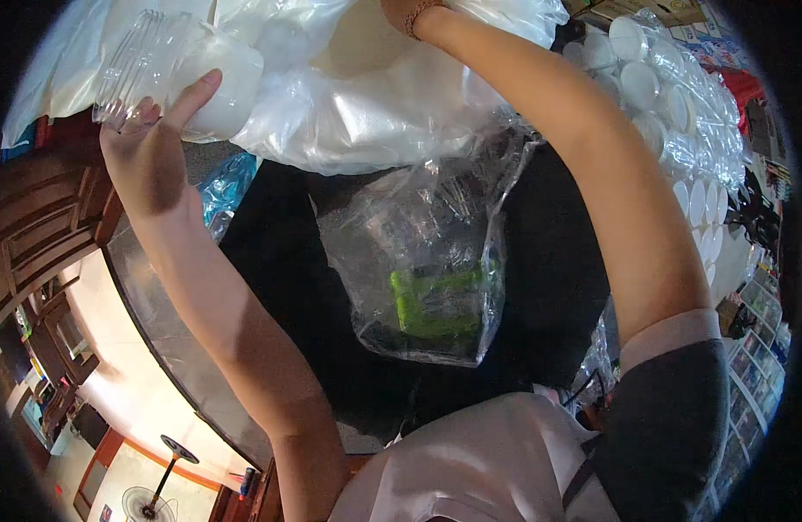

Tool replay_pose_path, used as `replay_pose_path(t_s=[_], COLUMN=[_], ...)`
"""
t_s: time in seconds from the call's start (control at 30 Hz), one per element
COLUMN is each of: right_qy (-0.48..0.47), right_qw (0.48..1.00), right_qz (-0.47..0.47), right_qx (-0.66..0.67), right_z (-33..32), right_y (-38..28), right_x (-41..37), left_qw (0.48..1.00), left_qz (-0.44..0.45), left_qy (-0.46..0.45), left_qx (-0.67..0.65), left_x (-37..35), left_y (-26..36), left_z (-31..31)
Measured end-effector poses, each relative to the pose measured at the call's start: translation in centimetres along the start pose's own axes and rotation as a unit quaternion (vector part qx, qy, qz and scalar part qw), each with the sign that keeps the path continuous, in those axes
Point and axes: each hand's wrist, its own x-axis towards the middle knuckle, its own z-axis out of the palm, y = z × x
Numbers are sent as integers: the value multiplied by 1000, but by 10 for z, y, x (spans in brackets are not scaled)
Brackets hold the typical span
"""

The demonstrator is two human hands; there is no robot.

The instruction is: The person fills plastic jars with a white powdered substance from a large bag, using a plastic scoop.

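At the upper left, my left hand (162, 143) is closed round a stack of clear plastic cups (149, 74) lying on its side, with the thumb along the cups. The right end of the stack looks frosty white and rests against a big white plastic bag (357, 130). My right hand (401, 10) reaches over the bag at the top edge of the view, a braided bracelet on its wrist. Its fingers are cut off by the frame, so its grip is hidden. Below the bag, a clear plastic bag (418, 209) with a bright green patch (440, 300) hangs over my dark-clothed lap.
Packs of round white-topped containers (653, 87) in clear wrap stand at the right. A blue plastic wrapper (225, 193) lies beside my left forearm. A standing fan (149, 500) and wooden furniture (49, 230) are at the left.
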Motion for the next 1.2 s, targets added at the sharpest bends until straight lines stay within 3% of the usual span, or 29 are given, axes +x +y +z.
replay_pose_path(t_s=[0.07,0.2,0.47,0.67,0.8,0.9,1.0,1.03,1.07,1.1,1.17,1.2], right_qy=[-7,-20,-46,-94,-155,-130,-97,-131,-161,-159,-115,-116], right_qw=[999,997,990,978,976,983,978,957,901,901,824,824], right_qz=[8,8,-33,-150,-117,-89,-151,-36,79,77,114,112], right_qx=[-33,-77,-128,-110,-94,89,107,255,394,396,543,543], right_z=[3,9,21,23,14,10,23,20,18,19,20,15], right_y=[1,-2,-12,-19,-38,-46,-48,-51,-54,-55,-54,-55], right_x=[2,6,11,-3,-6,-16,-4,-6,-8,-10,-13,-17], left_qw=[998,1000,996,998,997,996,997,997,996,996,997,997], left_qz=[22,6,2,-15,-5,8,14,20,25,27,8,8], left_qy=[-38,7,-44,-26,-36,-40,-21,-21,-21,-20,4,6], left_qx=[-42,5,-83,-48,-66,-75,-67,-76,-85,-84,-77,-75], left_x=[0,0,2,2,1,0,2,2,2,2,1,0], left_y=[0,-2,-2,1,1,5,1,2,2,2,1,2], left_z=[-1,-3,-3,-2,1,5,5,6,6,7,6,5])
